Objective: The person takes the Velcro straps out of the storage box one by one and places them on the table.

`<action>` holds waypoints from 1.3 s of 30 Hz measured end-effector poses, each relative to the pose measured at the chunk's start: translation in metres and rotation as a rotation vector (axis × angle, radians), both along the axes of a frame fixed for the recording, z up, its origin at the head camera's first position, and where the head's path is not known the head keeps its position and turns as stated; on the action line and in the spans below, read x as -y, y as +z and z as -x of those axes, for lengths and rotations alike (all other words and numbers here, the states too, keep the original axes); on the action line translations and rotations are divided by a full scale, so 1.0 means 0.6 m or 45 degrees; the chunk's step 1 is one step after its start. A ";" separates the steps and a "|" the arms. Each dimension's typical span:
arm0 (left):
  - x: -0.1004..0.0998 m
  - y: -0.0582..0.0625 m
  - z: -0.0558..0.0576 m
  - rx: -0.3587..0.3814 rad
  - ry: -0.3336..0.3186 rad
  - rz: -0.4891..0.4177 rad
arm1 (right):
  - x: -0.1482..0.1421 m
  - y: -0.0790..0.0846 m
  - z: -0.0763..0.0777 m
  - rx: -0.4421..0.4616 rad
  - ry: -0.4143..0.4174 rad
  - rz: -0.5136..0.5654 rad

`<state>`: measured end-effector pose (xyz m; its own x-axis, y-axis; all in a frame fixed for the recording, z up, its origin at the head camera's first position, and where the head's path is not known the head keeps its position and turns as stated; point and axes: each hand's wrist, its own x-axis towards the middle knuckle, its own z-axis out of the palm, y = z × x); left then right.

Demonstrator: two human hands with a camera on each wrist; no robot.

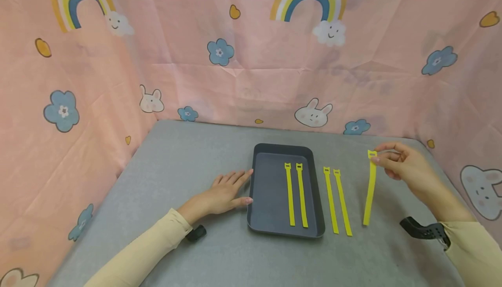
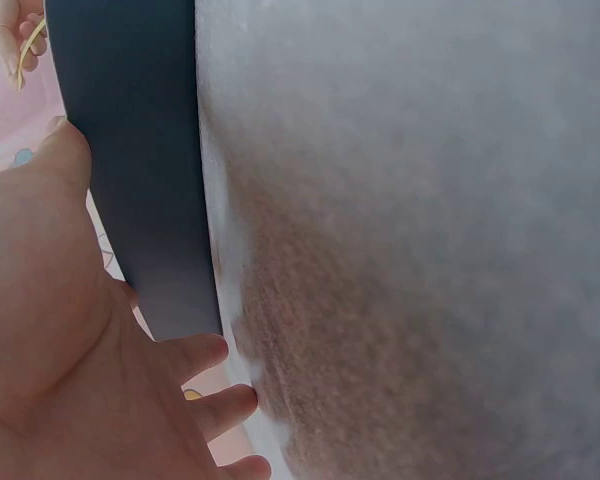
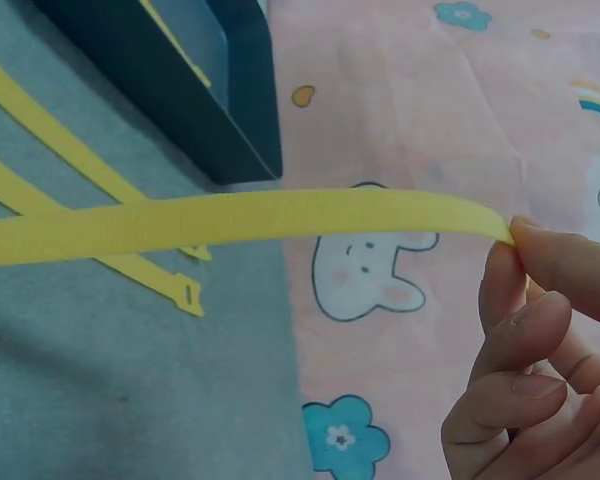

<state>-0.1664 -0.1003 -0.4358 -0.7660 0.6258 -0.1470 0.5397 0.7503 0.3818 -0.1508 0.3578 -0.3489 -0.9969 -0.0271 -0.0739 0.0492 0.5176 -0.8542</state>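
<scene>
A dark grey rectangular tray (image 1: pixel 268 191) stands on the table, with two yellow hook-and-loop cable ties (image 1: pixel 290 195) lying lengthwise in its right half. My left hand (image 1: pixel 225 193) touches the tray's left side with fingers spread; in the left wrist view its fingers lie along the outer wall (image 2: pixel 140 150). To the right of the tray my right hand (image 1: pixel 408 167) pinches another yellow cable tie (image 1: pixel 370 195) near its slotted head between thumb and fingers. In the right wrist view that strap (image 3: pixel 230 222) stretches out from the fingertips, raised above the table.
Two more yellow cable ties (image 1: pixel 331 202) lie side by side on the grey table (image 1: pixel 188 147), between the tray and my right hand. Pink printed cloth (image 1: pixel 251 82) hangs behind the table and along both sides.
</scene>
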 end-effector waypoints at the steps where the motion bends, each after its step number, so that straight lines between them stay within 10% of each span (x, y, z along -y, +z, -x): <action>1: 0.000 0.000 0.000 0.001 0.001 0.003 | 0.000 -0.002 -0.001 0.013 0.003 -0.005; 39: 0.002 -0.006 0.001 0.000 -0.003 0.014 | -0.018 -0.098 0.027 -0.018 -0.010 -0.027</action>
<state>-0.1671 -0.1014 -0.4395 -0.7645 0.6259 -0.1542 0.5414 0.7533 0.3734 -0.1672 0.3688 -0.4077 -0.9980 -0.0182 -0.0605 0.0414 0.5355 -0.8435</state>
